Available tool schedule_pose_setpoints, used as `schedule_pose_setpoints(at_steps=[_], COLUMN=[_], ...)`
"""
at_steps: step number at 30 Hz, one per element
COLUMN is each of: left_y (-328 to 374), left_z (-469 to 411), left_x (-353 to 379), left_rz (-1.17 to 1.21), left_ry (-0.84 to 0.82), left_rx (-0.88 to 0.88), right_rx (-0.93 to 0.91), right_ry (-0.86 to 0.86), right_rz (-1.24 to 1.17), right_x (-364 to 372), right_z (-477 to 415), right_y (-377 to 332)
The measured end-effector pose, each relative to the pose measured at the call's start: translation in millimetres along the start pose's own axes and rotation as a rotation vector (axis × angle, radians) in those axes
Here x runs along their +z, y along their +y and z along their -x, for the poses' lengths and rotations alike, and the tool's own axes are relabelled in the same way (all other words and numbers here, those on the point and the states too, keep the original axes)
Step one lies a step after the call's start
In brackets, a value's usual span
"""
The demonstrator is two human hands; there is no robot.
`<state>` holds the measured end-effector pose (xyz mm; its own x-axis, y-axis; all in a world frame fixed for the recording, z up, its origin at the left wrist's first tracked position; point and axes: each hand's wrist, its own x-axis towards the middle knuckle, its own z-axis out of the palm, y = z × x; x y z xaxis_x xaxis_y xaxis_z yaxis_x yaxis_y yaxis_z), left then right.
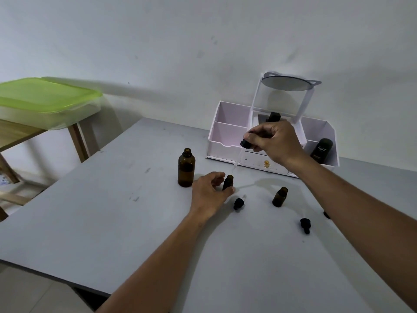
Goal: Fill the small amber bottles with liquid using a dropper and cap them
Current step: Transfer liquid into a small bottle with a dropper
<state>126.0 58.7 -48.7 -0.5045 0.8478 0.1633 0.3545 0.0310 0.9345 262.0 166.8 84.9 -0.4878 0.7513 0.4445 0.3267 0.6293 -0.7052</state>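
Small amber bottle [228,182]: upright on desk [112,222], uncapped, approx. centre of view. Left hand [211,190] holds it, thumb and fingers curled round the body. Dropper [245,143]: tilted, glass tip at the bottle mouth; whether the tip enters the neck cannot be told. Right hand [274,141] pinches the black rubber bulb w/ thumb and fingertips, above and right of the bottle.

Large amber bottle [186,168]: upright, open, just left of the left hand. Second small bottle [280,197]: upright, open, to the right, apart from the held one. First loose dropper cap [238,203]: lying on desk near the left thumb. Second loose dropper cap [305,224]: lying closer to the camera, beside the right forearm.

Rear of desk, against wall: white-pink organiser [228,132] w/ round mirror [288,83] on top; black bottle marked "Kahf" [321,150] in the right compartment. Far left: clear container w/ green lid [45,98] on a wooden table [13,134].
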Motion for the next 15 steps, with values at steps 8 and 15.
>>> schedule_pose_setpoints(at_steps=[8,15], left_y=[-1.5,-2.2], left_z=[-2.0,-1.8], left_x=[1.1,0.6], left_rz=[-0.028,-0.033], left_ry=[0.002,-0.011], left_rx=[0.031,0.043], right_rx=[0.014,0.013], right_ry=[-0.003,-0.007], right_rz=[-0.006,0.004], right_x=[3.5,2.5], right_z=[0.0,-0.5], right_y=[2.5,2.0])
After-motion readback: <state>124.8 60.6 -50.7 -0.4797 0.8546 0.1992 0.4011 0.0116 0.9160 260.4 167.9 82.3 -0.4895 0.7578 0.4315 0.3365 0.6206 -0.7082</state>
